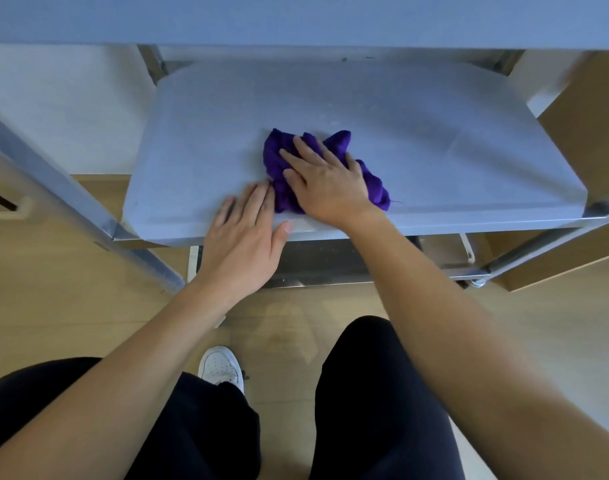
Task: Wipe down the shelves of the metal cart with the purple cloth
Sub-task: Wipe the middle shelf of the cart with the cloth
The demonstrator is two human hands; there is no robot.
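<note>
Right hand [325, 187] is down flat on the purple cloth [277, 161], fingers straight and spread wide, palm pressing the bunched fabric onto the middle shelf [434, 133] of the metal cart. The cloth sits about centre, close to the front edge. Left hand [242, 244] is open as well, palm over the shelf's front lip, fingertips right at the cloth's left side. That looks like a brace.

To do this pass well, I'd say spread the crumpled cloth flatter so it covers more steel. Then sweep in overlapping strokes out to the back corners. A couple of dark specks [344, 59] sit by the rear edge and will want firm pressure. There's a caster [478, 282] under the frame, so the cart may roll if the push gets heavy, and that bracing hand should earn its place.

The shelf itself is matte brushed metal with faint streaks on the right. The top shelf [296, 15] overhangs close above, so reach is tight. The lower shelf [317, 268] shows darker underneath.

Around the cart there's a pale wood floor [71, 289], a white wall [64, 109] behind, and a brown box-like panel [587, 133] at right. The person crouches low, one white shoe [220, 367] showing.
</note>
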